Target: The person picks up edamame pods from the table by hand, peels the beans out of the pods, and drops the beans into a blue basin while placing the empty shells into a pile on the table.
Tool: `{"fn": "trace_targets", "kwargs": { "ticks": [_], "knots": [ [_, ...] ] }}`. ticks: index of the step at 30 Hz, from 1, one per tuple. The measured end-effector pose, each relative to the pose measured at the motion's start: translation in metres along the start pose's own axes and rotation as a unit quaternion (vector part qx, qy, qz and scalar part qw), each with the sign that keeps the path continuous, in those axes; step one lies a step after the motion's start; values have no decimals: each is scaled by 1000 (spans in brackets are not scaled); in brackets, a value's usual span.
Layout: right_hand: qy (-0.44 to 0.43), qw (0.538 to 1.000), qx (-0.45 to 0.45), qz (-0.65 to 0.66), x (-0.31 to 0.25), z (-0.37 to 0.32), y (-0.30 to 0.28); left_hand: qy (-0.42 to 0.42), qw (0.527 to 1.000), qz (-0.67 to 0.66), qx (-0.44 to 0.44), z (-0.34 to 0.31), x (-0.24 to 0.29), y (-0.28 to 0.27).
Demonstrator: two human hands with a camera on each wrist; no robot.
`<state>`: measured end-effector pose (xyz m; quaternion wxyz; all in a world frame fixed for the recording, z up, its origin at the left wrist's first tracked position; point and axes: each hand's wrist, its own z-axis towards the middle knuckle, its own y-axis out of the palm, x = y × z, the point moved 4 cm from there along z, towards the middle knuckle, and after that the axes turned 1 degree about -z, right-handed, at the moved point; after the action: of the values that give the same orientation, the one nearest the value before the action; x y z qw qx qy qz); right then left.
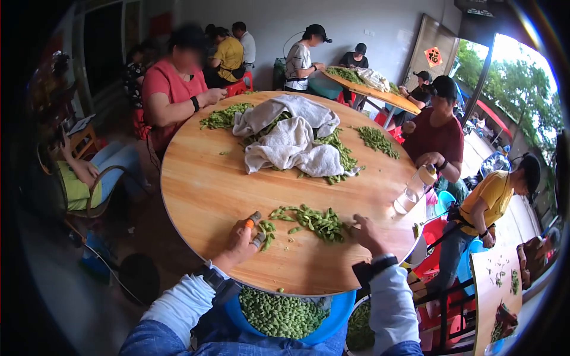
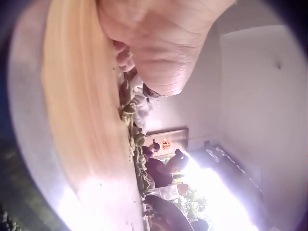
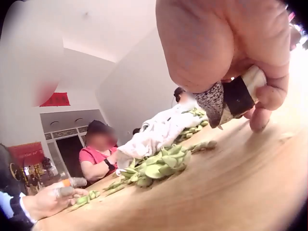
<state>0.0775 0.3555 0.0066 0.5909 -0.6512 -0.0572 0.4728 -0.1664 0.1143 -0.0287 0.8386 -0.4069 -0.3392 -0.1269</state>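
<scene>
Green soybean pods (image 1: 320, 223) lie in a loose pile on the round wooden table (image 1: 202, 196). To the left of the pile, my left hand (image 1: 238, 242) rests on the tabletop, its fingers beside a few pods (image 1: 268, 232). Covers wrap some of its fingertips, one with an orange band. My right hand (image 1: 369, 235) is at the pile's right edge, fingers loosely bent toward the table. A speckled cover (image 3: 211, 102) and black-and-white wrapping show on its digits, with no pod visible between them. Below the table edge, a blue basin (image 1: 336, 317) holds shelled green beans (image 1: 279, 311).
White cloths (image 1: 285, 139) partly cover a larger pod heap mid-table. A clear bottle (image 1: 409, 193) stands near the right edge, and another small pod pile (image 1: 378, 142) lies beyond it. A person in red (image 1: 172, 89) sits at the left, another at the right (image 1: 439, 124).
</scene>
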Motion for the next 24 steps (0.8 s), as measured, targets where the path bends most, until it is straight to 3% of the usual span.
{"fn": "trace_targets", "kwargs": {
  "ticks": [2,3,6,9,12,13,16,17,19,24],
  "knots": [
    [-53,998,-23,-5,-11,21,29,43,997,60,-11,1,5,0],
    [-30,998,-49,20,-16,29,44,47,998,52,-4,0,5,-1],
    [-101,990,-90,39,-66,28,59,11,997,56,-45,3,21,-9],
    [-186,969,-165,5,-100,7,69,28,999,28,-20,3,19,-10],
    [-165,982,-83,45,-130,-22,36,-14,995,-59,80,-4,-13,-1],
    [-191,980,-20,48,-126,-28,26,7,993,-27,111,0,4,-15],
    [-52,980,-47,188,-107,-45,5,3,999,-10,44,22,30,-36],
    [-63,972,-33,223,-102,-52,2,5,998,-46,30,35,26,-34],
    [-86,952,-1,293,-92,-73,2,20,1000,4,-20,66,29,-31],
    [19,903,16,430,-87,-127,18,21,991,67,-111,124,27,4]
  ]
}}
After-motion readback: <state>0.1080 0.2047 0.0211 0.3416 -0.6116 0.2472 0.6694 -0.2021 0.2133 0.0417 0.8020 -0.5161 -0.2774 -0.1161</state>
